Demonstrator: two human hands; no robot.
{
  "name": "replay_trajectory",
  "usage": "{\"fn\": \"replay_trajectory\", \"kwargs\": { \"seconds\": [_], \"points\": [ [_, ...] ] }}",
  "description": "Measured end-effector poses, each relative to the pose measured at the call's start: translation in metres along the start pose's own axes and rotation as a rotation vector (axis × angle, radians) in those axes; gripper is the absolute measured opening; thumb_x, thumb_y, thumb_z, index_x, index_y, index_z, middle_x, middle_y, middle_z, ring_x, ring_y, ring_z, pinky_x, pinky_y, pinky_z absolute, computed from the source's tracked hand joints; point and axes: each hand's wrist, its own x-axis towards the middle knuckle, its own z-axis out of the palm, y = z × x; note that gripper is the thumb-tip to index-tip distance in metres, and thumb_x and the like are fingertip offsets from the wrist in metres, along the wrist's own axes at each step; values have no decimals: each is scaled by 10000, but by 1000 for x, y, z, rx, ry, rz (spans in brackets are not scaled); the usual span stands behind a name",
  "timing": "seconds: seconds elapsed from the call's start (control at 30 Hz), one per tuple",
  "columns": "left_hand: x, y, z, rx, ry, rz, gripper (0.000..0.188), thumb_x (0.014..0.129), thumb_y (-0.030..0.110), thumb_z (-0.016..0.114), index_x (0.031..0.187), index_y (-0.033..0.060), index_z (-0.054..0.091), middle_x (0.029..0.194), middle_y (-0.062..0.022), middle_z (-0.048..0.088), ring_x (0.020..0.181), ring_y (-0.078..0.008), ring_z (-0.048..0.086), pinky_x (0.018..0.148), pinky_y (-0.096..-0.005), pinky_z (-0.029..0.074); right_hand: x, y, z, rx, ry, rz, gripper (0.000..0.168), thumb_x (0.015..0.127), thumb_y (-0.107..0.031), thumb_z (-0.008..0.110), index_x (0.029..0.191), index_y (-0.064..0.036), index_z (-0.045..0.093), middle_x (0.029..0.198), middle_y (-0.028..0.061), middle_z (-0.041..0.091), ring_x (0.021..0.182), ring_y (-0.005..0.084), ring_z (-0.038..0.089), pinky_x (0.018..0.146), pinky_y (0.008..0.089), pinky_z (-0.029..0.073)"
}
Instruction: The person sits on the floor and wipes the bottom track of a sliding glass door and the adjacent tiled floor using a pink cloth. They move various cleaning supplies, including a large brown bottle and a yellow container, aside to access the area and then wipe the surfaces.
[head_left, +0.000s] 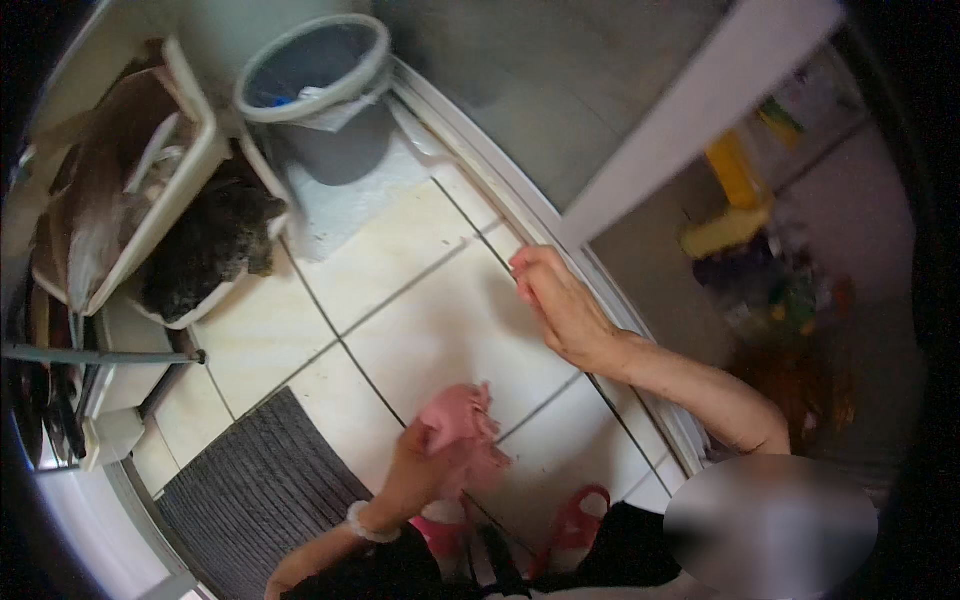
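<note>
My left hand, with a white beaded bracelet at the wrist, grips a crumpled pink cloth with a ruffled edge. The cloth is held above the tiled floor, in front of my feet. My right hand is out to the right with its fingers curled in; nothing shows in it. It hovers beside the white door track, over the pale floor tiles. Below the hands are my feet in pink-red sandals.
A grey bin with a pale rim holds some litter at the back. To the left, cream plastic tubs carry bags and a dark clump. A ribbed grey mat lies front left. A pale door frame stands right, with blurred colourful items beyond.
</note>
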Motion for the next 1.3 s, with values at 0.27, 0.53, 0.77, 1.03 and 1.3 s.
{"fn": "replay_trajectory", "kwargs": {
  "seconds": [0.27,0.53,0.77,1.03,1.3],
  "points": [
    [8,7,-8,-221,-70,61,355,861,20,581,1197,-15,472,1054,-82,607,954,-172,598,798,-318,515,279,-44,17,-163,587,-236,116,876,-89,499,944,0,471,993,225,522,883,404,538,715,461,452],
    [10,14,-16,-226,-35,9,358,826,-18,558,1178,-16,495,1058,-105,606,911,-171,599,769,-291,512,321,-27,68,-201,333,-30,459,740,-37,626,1180,-157,571,1401,198,294,1285,397,276,1042,550,271],
    [9,5,-17,-99,5,15,371,842,-46,546,1206,-22,475,1112,-97,591,996,-183,586,834,-312,501,107,-15,62,-170,151,-363,98,710,-22,570,806,-32,587,779,93,521,772,264,528,647,368,465],
    [0,-4,-7,-90,27,62,354,836,-54,531,1186,-24,488,1096,-96,598,978,-173,589,820,-296,498,-111,30,-41,-511,-416,-144,213,686,-30,602,896,-5,571,900,107,546,934,261,524,785,354,477],
    [-4,-7,16,13,23,111,318,830,-48,550,1146,-24,521,1038,-79,619,919,-149,600,769,-274,508,-108,93,-52,-236,-124,546,493,907,-333,477,1290,-25,441,1280,174,429,1195,321,412,1012,400,337]
  ]
}}
